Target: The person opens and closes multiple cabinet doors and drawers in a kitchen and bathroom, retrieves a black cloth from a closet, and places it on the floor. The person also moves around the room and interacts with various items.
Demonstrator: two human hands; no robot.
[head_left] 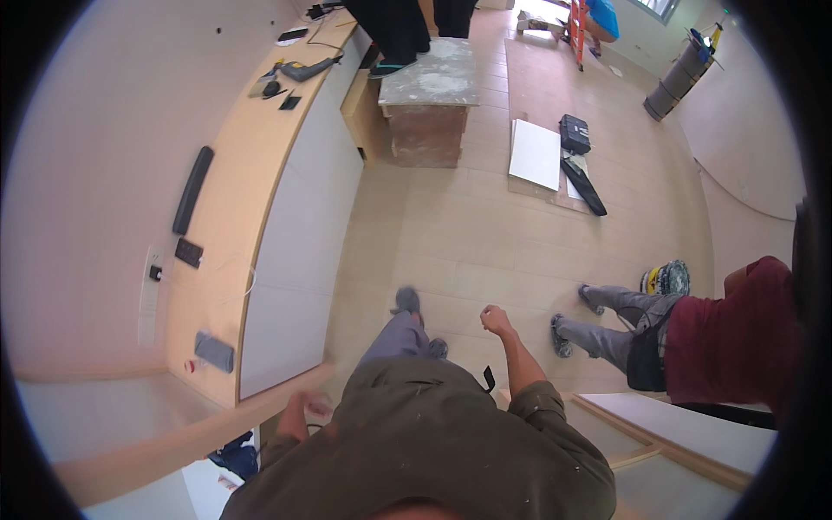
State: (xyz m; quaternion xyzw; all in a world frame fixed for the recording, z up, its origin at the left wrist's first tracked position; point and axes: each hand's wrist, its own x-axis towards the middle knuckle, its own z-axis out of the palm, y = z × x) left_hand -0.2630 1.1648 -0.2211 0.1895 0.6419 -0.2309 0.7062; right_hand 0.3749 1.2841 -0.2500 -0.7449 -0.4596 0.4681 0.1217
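My right hand (pixel 496 319) hangs forward over the floor with its fingers curled in, and nothing shows in it. My left hand (pixel 314 404) is low beside my left hip, near the wooden edge (pixel 282 390) of an opening. Motion smears its fingers, so their position is unclear. Neither hand is seen touching an object. My legs stand apart in grey trousers (pixel 390 336).
At left runs a wooden counter (pixel 227 165) bearing a power tool (pixel 305 69), a black bar and a grey cloth (pixel 214 350). A person in dark red (pixel 724 334) stands at right by a bucket (pixel 666 277). Ahead are a dusty box (pixel 425 130), white panels (pixel 535 154) and a ladder (pixel 578 35).
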